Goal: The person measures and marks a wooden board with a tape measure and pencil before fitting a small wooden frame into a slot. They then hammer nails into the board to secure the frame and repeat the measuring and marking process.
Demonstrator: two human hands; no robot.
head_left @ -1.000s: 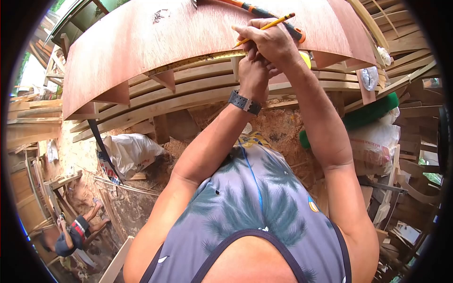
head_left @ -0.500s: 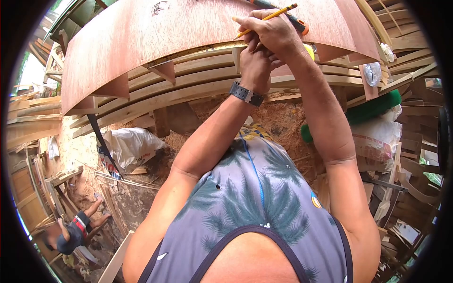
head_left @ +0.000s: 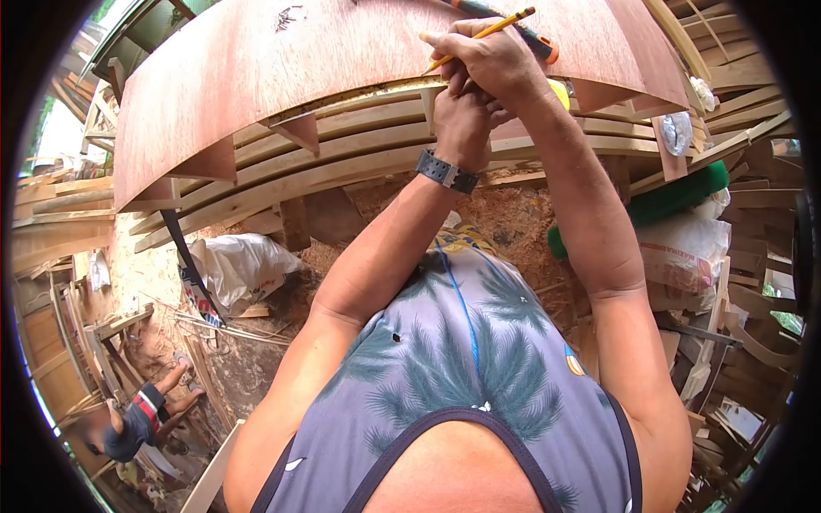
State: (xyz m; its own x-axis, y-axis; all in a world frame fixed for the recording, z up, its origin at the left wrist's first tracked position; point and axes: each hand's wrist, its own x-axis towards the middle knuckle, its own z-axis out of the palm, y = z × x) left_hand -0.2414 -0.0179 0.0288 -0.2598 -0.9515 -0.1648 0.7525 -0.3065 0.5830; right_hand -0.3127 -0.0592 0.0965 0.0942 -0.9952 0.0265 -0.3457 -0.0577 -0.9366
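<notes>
My right hand [head_left: 500, 61] pinches a yellow pencil [head_left: 505, 24], its tip down at the front edge of a curved plywood sheet [head_left: 342, 51]. Just below, my left hand [head_left: 462, 124], with a black watch on its wrist, is closed near that edge. Its fingers are partly covered by my right hand, and what they grip is hidden. Behind my right hand lies a tool with a black and orange handle [head_left: 540, 44]. A bright yellow object [head_left: 560, 92] shows in part beside my right wrist.
Curved wooden strips [head_left: 342, 145] run beneath the plywood. White sacks [head_left: 244, 269] and a green roll [head_left: 676, 197] lie among sawdust below. At the lower left, another person [head_left: 137, 423] is near scrap wood. Timber pieces [head_left: 753, 282] crowd the right side.
The pencil's upper end has shifted very slightly left. Both hands otherwise keep the same place and grip, and the view has moved slightly.
</notes>
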